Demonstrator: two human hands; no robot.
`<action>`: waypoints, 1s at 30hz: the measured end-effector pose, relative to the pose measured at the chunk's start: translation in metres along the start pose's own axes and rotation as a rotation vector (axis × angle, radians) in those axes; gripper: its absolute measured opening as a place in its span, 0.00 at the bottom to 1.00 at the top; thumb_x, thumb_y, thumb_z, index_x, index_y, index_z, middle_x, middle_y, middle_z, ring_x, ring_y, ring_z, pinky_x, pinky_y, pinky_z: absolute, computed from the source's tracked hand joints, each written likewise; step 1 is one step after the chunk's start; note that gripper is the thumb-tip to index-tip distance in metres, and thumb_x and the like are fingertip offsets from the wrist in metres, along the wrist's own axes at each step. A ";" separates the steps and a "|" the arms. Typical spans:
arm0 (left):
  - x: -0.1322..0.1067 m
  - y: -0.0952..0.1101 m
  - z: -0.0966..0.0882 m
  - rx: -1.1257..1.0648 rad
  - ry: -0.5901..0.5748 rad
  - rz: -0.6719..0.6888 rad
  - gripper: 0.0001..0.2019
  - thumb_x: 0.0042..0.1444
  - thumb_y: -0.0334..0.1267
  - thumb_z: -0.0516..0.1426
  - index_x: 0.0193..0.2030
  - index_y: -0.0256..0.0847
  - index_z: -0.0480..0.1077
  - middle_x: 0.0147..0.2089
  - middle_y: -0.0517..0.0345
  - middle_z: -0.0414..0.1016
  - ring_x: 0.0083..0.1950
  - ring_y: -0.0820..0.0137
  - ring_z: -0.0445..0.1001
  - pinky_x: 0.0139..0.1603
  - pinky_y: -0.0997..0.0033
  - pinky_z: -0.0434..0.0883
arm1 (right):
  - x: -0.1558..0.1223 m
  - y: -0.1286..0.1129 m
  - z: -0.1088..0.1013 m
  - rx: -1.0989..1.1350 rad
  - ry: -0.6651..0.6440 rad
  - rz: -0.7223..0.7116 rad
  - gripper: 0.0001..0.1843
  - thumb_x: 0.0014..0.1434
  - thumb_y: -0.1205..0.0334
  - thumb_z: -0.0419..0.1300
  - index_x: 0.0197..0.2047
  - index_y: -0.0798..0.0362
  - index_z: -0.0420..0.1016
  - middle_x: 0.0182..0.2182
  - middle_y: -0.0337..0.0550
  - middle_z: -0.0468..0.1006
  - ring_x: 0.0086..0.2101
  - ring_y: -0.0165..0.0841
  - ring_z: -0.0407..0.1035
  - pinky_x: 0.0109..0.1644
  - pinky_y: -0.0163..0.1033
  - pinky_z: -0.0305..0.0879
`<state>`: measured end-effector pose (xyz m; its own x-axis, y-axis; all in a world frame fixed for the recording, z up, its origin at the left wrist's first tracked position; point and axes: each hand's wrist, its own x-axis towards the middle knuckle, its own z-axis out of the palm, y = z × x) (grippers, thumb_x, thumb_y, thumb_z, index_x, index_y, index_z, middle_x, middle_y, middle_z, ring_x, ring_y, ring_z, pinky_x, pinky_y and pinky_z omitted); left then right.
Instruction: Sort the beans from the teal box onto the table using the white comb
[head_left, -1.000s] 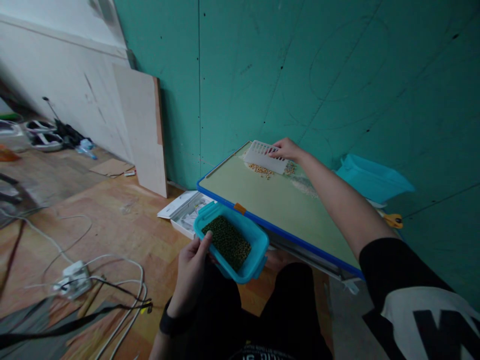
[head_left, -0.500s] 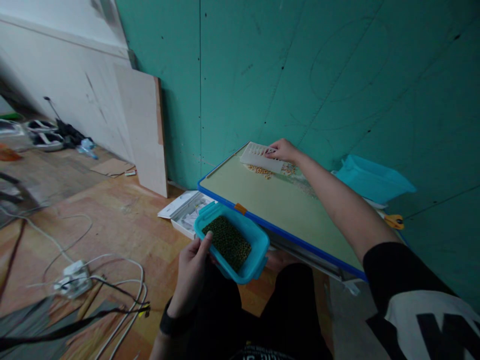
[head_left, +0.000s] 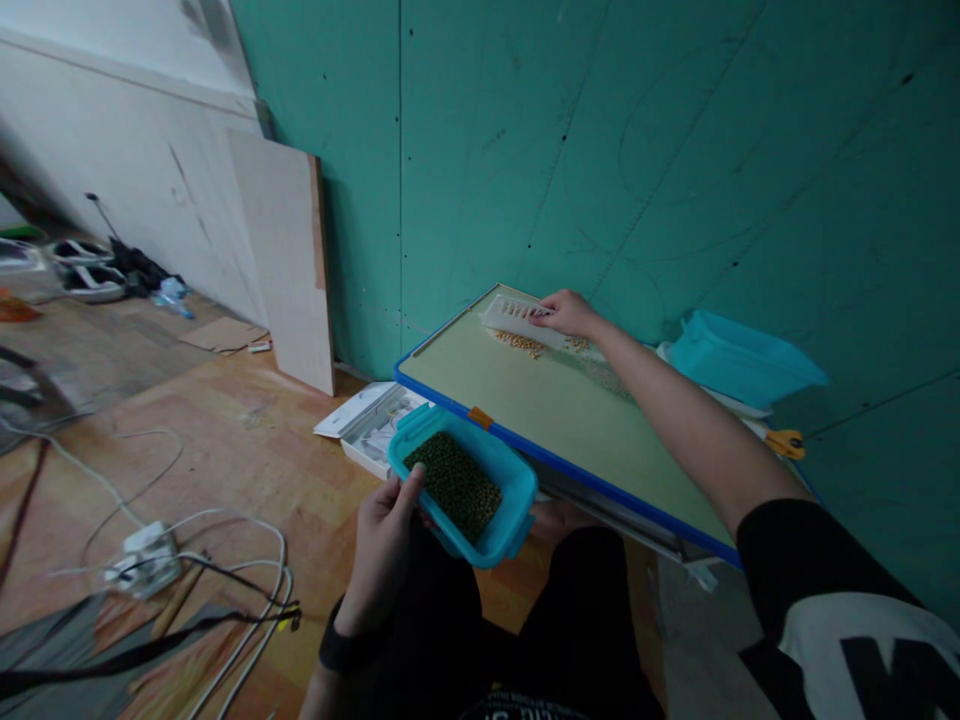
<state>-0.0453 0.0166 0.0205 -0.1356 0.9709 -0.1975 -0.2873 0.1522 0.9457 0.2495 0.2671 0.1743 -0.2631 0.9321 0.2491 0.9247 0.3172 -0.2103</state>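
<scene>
My left hand grips the near-left rim of a teal plastic container filled with dark green beans, held over my lap just below the table's front edge. My right hand reaches to the far side of the blue-rimmed table and is closed on a white slotted scraper. The scraper lies low against the tabletop behind a small heap of yellow beans.
A teal tub and an orange-handled tool sit at the table's right end. A white tray lies on the floor by the table. A power strip and cables spread over the floor at left. A board leans on the wall.
My right hand has tipped the white scraper down from a raised angle to lie almost flat on the table. The left hand and the container have stayed put.
</scene>
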 end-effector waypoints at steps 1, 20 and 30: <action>0.000 0.000 0.001 -0.013 0.002 0.000 0.29 0.44 0.66 0.68 0.20 0.39 0.69 0.17 0.59 0.69 0.20 0.73 0.65 0.22 0.74 0.61 | -0.004 -0.002 0.000 -0.013 -0.007 -0.001 0.16 0.56 0.53 0.66 0.44 0.52 0.87 0.29 0.39 0.82 0.29 0.32 0.68 0.33 0.35 0.55; -0.010 -0.009 0.019 -0.208 0.042 0.076 0.22 0.50 0.57 0.68 0.26 0.39 0.70 0.20 0.65 0.66 0.22 0.74 0.64 0.23 0.76 0.63 | -0.057 -0.035 0.004 -0.190 0.015 -0.070 0.18 0.63 0.51 0.58 0.45 0.47 0.87 0.34 0.43 0.85 0.35 0.36 0.73 0.36 0.37 0.56; -0.020 -0.023 0.027 -0.233 0.026 0.046 0.22 0.50 0.57 0.68 0.26 0.39 0.70 0.18 0.66 0.65 0.20 0.75 0.62 0.21 0.76 0.60 | -0.080 -0.046 0.001 -0.209 -0.017 -0.125 0.18 0.63 0.52 0.56 0.41 0.48 0.87 0.30 0.41 0.82 0.30 0.33 0.68 0.33 0.37 0.48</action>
<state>-0.0107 -0.0015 0.0100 -0.1771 0.9703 -0.1649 -0.4910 0.0581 0.8692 0.2282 0.1780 0.1632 -0.3817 0.8914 0.2444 0.9212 0.3885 0.0215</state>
